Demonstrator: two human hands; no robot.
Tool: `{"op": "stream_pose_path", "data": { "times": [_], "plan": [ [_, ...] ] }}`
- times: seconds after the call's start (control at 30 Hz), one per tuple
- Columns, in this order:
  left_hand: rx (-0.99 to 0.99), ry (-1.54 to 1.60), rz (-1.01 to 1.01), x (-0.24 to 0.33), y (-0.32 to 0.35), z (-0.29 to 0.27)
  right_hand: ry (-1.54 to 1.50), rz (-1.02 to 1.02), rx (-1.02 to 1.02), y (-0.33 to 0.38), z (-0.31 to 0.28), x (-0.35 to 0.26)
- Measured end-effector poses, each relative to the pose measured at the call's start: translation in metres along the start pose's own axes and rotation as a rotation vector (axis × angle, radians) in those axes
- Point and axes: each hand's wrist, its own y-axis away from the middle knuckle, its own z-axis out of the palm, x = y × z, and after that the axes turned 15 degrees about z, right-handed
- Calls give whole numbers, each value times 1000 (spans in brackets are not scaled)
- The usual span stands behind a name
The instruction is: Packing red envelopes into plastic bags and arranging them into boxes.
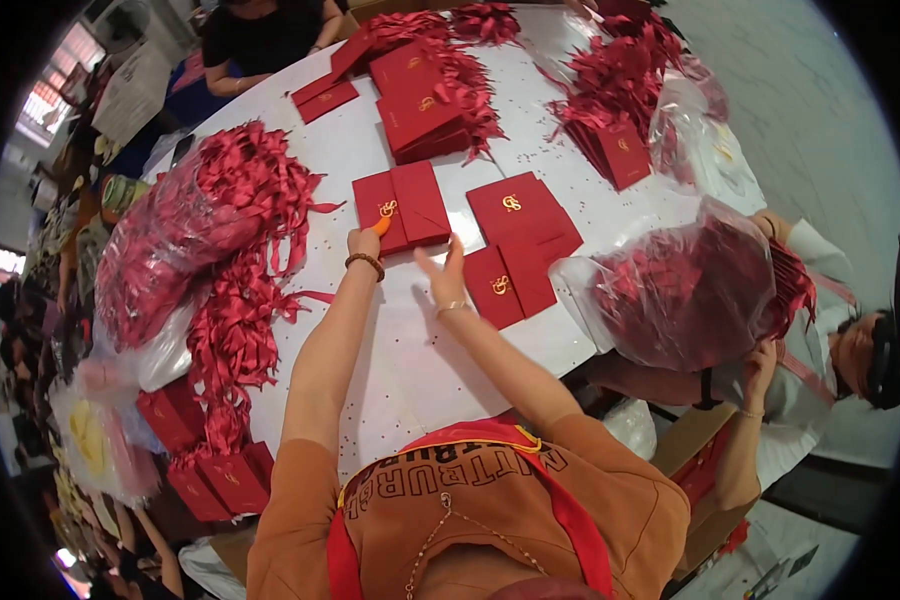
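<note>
Flat red paper bags (410,195) with a gold emblem lie as a stack on the white table in front of me. My left hand (366,243) is closed on the near left edge of this stack, an orange finger cot on one digit lying over the top bag. A beaded bracelet circles that wrist. By the near right corner of the same stack is my right hand (446,278), fingers stretched and apart, with nothing in them. Just right of it lie more red bags (525,215), overlapping, emblem up.
Red ribbon bundles (235,210), partly in clear plastic, heap up at left. Bag stacks with ribbons (420,95) stand at the far side. On the right, a person holds a plastic sack (670,290) of red bags over the table edge. Another person (260,40) sits opposite.
</note>
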Motion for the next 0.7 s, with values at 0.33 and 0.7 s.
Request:
{"op": "stream_pose_path", "data": {
  "times": [0.33, 0.7],
  "plan": [
    [-139, -236, 117, -25, -34, 0, 604, -504, 162, 20, -44, 26],
    [-59, -150, 252, -8, 10, 2, 813, -821, -94, -5, -81, 3]
  ]
}}
